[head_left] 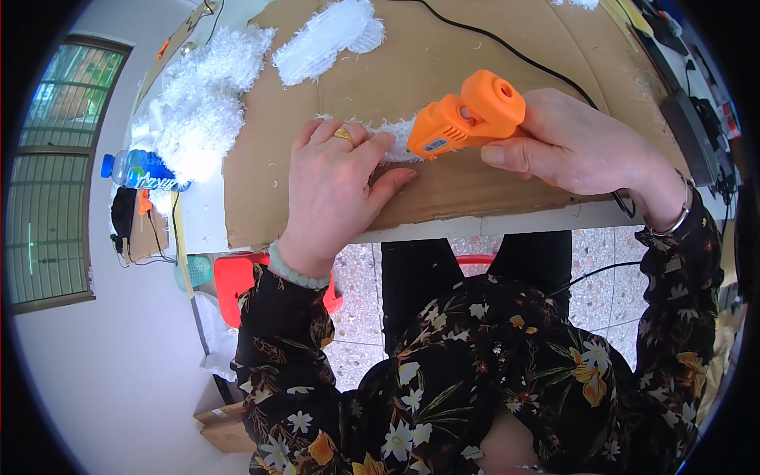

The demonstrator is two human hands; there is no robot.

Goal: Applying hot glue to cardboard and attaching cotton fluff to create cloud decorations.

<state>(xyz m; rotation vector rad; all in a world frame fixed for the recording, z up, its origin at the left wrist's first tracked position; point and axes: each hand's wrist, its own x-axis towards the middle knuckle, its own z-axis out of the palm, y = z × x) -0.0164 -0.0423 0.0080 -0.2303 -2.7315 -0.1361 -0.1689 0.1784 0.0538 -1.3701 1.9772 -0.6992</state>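
An orange glue gun [451,123] is gripped in my right hand [582,142], its handle partly hidden by my fingers. It is tilted, with its front end low over a white fluffy fabric piece [400,134]. That piece lies on the brown cardboard [443,194]. Its left part is covered by my left hand [336,178], whose bent fingers hold it down while the thumb reaches out toward the gun. The gun's tip cannot be made out behind its body.
A pile of white fluffy material [210,99] sits at the left, with a blue-labelled bottle [146,170] beside it. Further back lies another white fluffy piece [332,43]. A black cable [507,46] crosses the cardboard. Below the table's near edge stands a red stool [229,289].
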